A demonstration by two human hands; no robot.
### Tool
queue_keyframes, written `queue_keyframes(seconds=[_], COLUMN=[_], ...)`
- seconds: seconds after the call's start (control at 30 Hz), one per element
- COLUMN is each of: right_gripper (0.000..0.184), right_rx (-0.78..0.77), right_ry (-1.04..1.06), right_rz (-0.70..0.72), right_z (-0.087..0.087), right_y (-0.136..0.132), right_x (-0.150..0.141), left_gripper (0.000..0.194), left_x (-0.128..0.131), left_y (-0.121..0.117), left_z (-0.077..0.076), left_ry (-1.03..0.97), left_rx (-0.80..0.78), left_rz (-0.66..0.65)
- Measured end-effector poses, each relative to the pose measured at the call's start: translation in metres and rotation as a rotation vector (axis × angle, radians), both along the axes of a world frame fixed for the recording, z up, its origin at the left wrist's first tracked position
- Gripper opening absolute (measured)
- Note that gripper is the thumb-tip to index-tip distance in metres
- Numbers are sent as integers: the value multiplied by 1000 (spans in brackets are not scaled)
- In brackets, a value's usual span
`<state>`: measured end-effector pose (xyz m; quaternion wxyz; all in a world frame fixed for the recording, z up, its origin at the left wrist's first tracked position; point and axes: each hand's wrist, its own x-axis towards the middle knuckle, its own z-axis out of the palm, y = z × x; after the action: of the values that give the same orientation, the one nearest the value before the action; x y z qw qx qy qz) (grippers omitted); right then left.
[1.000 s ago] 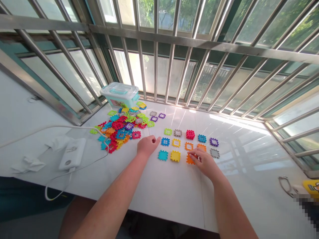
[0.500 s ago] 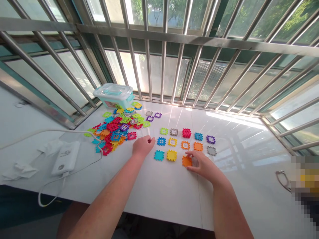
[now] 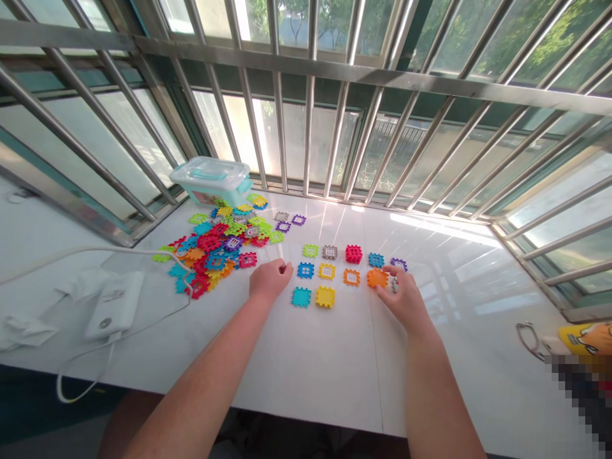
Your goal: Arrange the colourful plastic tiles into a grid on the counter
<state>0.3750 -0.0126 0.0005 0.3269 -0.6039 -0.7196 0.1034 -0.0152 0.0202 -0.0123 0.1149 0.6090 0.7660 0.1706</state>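
A white bench (image 3: pixel 306 370) bears a jumbled heap of coloured tiles (image 3: pixel 210 245). A lidded box (image 3: pixel 213 182) and white power bank (image 3: pixel 115 305) lie beside it.

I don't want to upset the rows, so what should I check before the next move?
1. Right hand gripping the solid orange tile: ok.
2. That tile flat on the table: cannot tell.
3. Left hand clear of the nearest blue tile: ok.
4. Grey tile clear of the right fingers: cannot tell, partly hidden.
5. Cable clear of the pile: not ok, it crosses the edge.
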Motion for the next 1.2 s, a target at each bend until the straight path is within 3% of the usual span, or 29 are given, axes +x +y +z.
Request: queue_keyframes(seconds=[1.2], right_gripper=[51], right_rx=[-8], right_ry=[-76], right_rz=[48], right_z=[-15], right_y=[9], right_x=[2], left_gripper=[35], left_x=[1], left_y=[-1], left_z=[4], left_ry=[-15], left_rx=[-17], left_rz=[4])
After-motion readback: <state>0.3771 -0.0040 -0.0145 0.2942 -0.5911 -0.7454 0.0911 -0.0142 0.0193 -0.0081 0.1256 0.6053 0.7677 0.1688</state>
